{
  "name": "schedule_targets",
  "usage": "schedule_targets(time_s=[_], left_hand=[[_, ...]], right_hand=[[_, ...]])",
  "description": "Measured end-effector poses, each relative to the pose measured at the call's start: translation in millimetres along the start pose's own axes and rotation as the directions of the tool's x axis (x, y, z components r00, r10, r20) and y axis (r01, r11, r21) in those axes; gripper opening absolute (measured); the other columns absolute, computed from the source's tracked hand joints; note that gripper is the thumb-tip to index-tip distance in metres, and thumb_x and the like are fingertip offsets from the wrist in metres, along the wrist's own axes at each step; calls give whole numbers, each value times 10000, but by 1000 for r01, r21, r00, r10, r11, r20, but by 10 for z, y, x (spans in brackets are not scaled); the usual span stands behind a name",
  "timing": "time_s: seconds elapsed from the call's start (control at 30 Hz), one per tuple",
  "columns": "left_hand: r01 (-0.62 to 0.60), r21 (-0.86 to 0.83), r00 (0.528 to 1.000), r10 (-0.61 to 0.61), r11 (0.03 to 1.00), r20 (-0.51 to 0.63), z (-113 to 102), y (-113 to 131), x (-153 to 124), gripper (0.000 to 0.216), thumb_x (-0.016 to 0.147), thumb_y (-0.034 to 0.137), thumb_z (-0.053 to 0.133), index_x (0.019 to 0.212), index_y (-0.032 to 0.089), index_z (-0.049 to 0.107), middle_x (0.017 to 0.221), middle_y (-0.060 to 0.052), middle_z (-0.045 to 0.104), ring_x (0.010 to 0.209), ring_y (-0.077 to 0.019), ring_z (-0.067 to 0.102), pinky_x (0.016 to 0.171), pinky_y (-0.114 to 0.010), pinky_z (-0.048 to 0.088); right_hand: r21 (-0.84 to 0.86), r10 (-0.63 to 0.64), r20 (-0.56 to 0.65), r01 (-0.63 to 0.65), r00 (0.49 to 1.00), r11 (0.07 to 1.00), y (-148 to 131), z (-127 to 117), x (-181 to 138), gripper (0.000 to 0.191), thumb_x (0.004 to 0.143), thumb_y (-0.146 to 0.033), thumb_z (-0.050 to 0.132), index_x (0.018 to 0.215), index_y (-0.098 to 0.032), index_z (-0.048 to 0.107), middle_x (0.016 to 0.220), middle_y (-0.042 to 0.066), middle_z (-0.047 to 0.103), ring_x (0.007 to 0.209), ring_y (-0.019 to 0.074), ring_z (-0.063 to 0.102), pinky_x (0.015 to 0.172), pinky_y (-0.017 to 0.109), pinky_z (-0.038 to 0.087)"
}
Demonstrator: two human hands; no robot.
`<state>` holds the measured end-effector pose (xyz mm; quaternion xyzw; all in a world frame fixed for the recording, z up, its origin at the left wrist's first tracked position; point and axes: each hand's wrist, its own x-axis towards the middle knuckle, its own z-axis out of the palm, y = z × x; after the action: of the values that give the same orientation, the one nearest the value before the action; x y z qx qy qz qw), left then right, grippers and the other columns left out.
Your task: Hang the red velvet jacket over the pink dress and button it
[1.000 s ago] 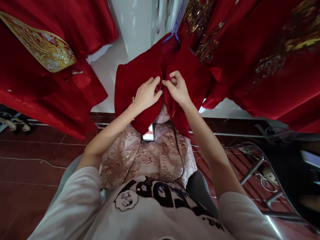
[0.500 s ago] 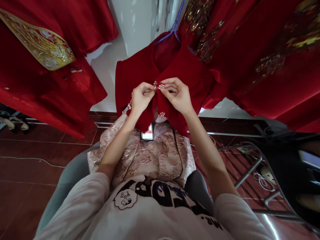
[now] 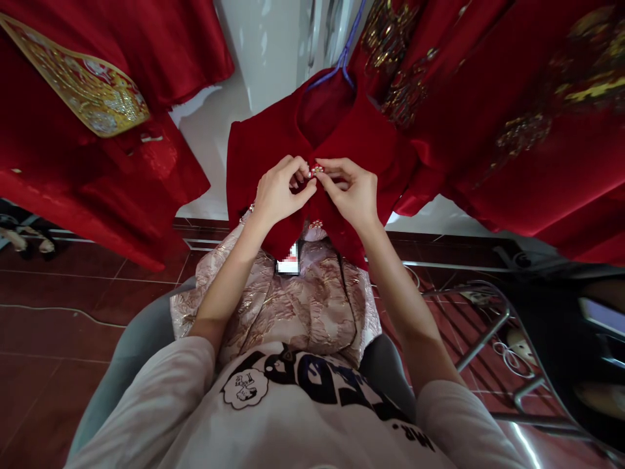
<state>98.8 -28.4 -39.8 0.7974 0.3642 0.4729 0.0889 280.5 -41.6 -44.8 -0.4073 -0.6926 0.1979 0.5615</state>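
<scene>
A short red jacket (image 3: 263, 146) hangs on a purple-blue wire hanger (image 3: 336, 75) before me. At its front opening, my right hand (image 3: 355, 194) pinches a small jewelled flower button (image 3: 317, 169) between thumb and fingertips. My left hand (image 3: 283, 192) is curled at the opening's other side, fingertips at the same fastening; its thumb reaches lower, and what lies under the fingers is partly hidden. Lower on the front sits a second flower button (image 3: 316, 225). Shiny pink brocade fabric (image 3: 303, 306) lies over my lap, under the jacket's hem.
Red garments with gold embroidery hang at left (image 3: 185, 163) and right (image 3: 488, 143). A phone-like object (image 3: 288, 264) with a blurred screen lies on the brocade. To the right stands a metal-framed chair (image 3: 488, 339); a white cable (image 3: 73, 312) crosses the tiled floor.
My left hand has shifted slightly right, its fingers now covering the left part of the fastening and its thumb lower. My right hand keeps its pinch. The view has moved a little.
</scene>
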Motion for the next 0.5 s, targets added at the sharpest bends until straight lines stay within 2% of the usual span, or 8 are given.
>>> schedule_targets(time_s=[0.23, 0.5], left_hand=[[-14, 40, 994, 10, 999, 104, -126, 84, 104, 56, 885, 215, 702, 930, 220, 668, 887, -40, 699, 896, -238, 707, 834, -364, 554], [-41, 121, 994, 28, 992, 110, -125, 160, 92, 26, 882, 207, 685, 904, 213, 671, 861, -48, 684, 911, -264, 703, 864, -397, 545]], right_hand=[[37, 37, -14, -36, 999, 999, -57, -8, 19, 428, 835, -586, 822, 1121, -269, 789, 1096, 33, 786, 1032, 226, 764, 851, 382, 685], [55, 12, -25, -11, 1000, 998, -5, -5, 6, 396, 843, -547, 828, 1113, -259, 804, 1084, 44, 783, 1009, 238, 770, 875, 427, 689]])
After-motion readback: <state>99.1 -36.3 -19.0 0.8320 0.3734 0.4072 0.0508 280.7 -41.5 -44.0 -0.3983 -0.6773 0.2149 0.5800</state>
